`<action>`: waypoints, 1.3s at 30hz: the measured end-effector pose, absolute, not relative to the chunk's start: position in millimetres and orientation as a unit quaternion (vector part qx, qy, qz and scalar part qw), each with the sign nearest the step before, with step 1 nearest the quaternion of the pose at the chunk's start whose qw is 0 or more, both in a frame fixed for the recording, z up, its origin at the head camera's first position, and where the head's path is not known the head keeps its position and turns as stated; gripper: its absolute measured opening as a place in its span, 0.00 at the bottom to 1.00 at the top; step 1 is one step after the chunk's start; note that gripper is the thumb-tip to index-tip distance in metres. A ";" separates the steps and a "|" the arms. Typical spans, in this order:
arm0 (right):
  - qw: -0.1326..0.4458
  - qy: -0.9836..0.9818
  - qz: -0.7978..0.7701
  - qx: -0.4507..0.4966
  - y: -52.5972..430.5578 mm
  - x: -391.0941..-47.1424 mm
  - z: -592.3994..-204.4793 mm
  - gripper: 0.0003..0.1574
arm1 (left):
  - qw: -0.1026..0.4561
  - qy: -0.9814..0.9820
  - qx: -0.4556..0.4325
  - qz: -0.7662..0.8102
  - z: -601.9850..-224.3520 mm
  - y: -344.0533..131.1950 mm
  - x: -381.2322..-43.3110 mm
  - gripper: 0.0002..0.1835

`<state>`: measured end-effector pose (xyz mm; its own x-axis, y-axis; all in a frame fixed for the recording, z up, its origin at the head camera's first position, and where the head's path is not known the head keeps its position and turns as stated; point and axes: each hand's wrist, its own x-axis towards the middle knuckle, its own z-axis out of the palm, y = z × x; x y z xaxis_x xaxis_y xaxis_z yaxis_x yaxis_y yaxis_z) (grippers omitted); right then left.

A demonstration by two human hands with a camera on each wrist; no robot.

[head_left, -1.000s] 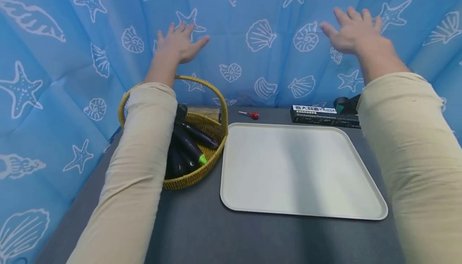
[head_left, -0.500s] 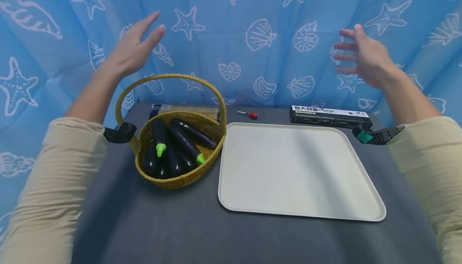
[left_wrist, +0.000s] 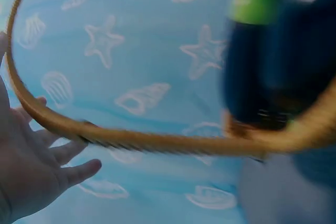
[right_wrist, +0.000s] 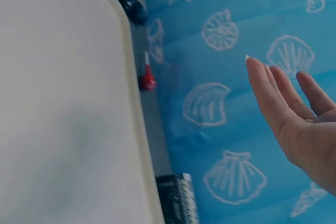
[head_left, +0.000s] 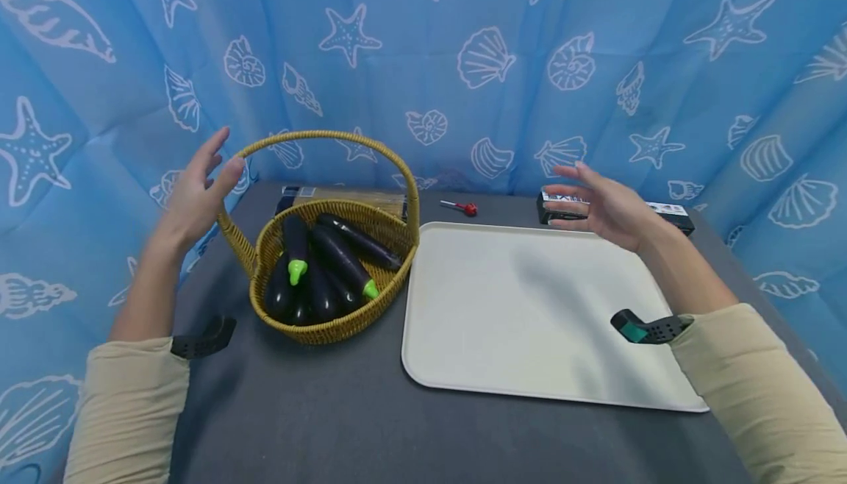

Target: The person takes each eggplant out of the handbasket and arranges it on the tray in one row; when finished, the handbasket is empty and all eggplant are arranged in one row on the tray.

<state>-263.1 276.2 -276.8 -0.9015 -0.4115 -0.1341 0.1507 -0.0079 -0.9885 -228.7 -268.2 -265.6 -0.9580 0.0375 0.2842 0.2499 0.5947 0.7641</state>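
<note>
My left hand (head_left: 195, 193) hovers just left of the tall handle of a woven basket (head_left: 331, 333), fingers extended and holding nothing. In the left wrist view the same hand (left_wrist: 37, 166) overlaps the curved basket handle (left_wrist: 157, 139), fingers spread. Several dark eggplants (head_left: 337, 256) with bright green ends lie in the basket. Over the back right part of a white tray (head_left: 503, 307) is my right hand (head_left: 612, 208), fingers straight, with nothing in it. The right wrist view shows that hand (right_wrist: 294, 124) against the curtain, beside the tray (right_wrist: 63, 66).
A red lollipop (head_left: 470, 209) lies behind the tray. A black pasta box (head_left: 675, 215) stands at the back right, partly hidden by my right hand. Behind the basket lies a long clear-wrapped package (head_left: 344, 196). A blue seashell curtain (head_left: 423, 65) hangs along the back and sides.
Both hands have come down and back from in front of the curtain. The left hand has swung out to the left and lowered beside the basket handle; the right has lowered over the tray.
</note>
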 end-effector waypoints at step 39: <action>0.380 0.632 -0.660 -0.139 44.8 -264.6 -337.7 0.29 | -0.043 -0.844 -0.089 -0.527 -399.9 -294.2 -218.8 0.40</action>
